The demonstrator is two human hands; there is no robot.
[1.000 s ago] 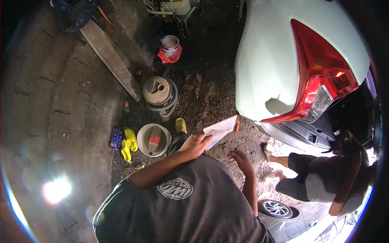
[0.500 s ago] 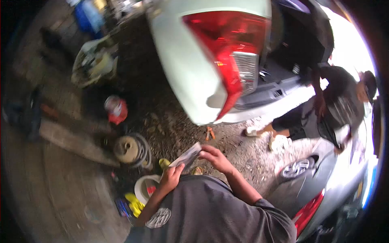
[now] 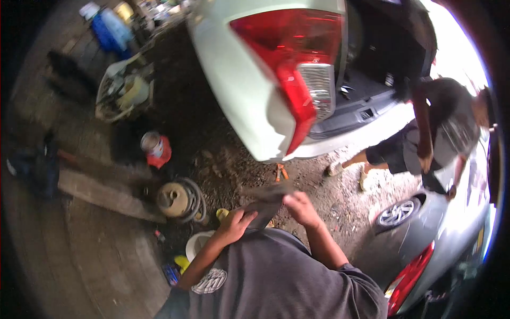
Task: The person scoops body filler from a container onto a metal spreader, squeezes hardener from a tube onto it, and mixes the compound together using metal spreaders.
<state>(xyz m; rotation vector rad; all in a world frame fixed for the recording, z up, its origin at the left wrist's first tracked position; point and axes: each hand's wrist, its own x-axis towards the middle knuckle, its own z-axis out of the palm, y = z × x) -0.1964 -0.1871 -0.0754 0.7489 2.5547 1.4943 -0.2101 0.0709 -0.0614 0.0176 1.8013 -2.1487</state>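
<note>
Turned since the earlier frame: sheet [image 3: 264,213], from pale face showing to mostly dark face showing, with a blurred flap at the far side. Held in front of the shirt [image 3: 281,266], between both hands, above the dirt floor [image 3: 345,215] and near the bucket [image 3: 195,245].

Left hand [image 3: 232,227]: closed narrow on the near end of the sheet, thumb over the top. Right hand [image 3: 304,210]: curled small at the blurred flap; through the smear, cannot tell whether pinching the edge or only pressing against it.

Best treated, by the look of the grip, as a bend in a thin, fairly stiff piece. Keep the left hand steady as the anchor and let only the right do the moving. Line up the edges before pressing, then run a thumb along the bend from one end to the other, with even pressure. Avoid twisting, for fear of a slanted crease or a ragged tear. Work close to the body, clear of the white car [image 3: 234,101] and its lamp [image 3: 305,40], and well apart from the other person [image 3: 449,125].
</note>
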